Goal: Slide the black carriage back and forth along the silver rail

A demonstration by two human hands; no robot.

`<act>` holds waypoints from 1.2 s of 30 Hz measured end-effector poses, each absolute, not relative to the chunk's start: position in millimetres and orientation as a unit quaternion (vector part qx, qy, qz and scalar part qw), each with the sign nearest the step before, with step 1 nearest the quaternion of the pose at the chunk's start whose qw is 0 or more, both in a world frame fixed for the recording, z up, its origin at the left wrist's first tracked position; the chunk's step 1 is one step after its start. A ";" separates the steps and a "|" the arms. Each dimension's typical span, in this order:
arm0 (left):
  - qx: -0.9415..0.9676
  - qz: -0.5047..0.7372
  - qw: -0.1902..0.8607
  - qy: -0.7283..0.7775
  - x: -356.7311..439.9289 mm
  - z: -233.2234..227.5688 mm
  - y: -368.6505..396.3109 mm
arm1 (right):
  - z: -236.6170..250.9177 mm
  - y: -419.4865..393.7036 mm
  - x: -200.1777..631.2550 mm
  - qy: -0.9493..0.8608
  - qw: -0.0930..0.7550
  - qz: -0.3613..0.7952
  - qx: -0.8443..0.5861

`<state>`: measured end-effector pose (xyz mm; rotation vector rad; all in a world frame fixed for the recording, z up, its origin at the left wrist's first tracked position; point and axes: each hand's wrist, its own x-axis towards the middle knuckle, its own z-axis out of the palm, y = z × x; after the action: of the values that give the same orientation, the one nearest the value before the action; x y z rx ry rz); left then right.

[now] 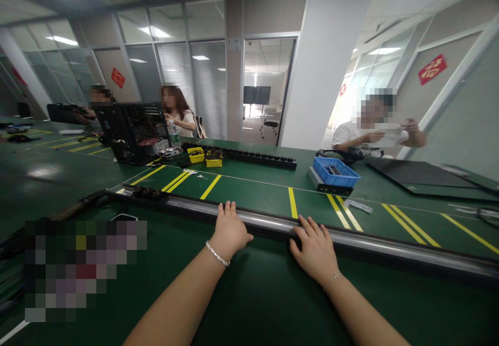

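- Metal rail (351, 239) runs across the green workbench (241, 294), left to right, just ahead of the person.
- Left hand (230, 229): palm down, fingers together and laid flat over the rail, gripping nothing. Bead bracelet (217, 254) on wrist.
- Right hand (315, 250): palm down, fingers slightly spread, tips touching the rail edge. Holds nothing.
- Hands near each other, not touching.
- Beyond rail: blue bin (336, 172), yellow trays (205, 156), open PC case (132, 130).
- Three other people sit at the far side.
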<state>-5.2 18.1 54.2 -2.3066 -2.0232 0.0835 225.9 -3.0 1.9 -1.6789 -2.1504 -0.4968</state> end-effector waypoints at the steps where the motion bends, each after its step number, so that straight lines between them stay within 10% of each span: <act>1: -0.747 0.033 0.025 -0.663 -8.0 56.9 19.3 | 2.0 -3.0 225.9 -0.763 0.183 -0.176 -0.595; 36: -0.624 0.083 -0.100 -0.770 -92.8 78.3 51.2 | 2.9 -3.8 225.8 -0.761 0.179 -0.157 -0.603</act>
<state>-92.8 51.2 78.3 -2.0976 -2.5876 0.2777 225.8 -3.8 2.9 -1.7061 -2.1521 -0.4448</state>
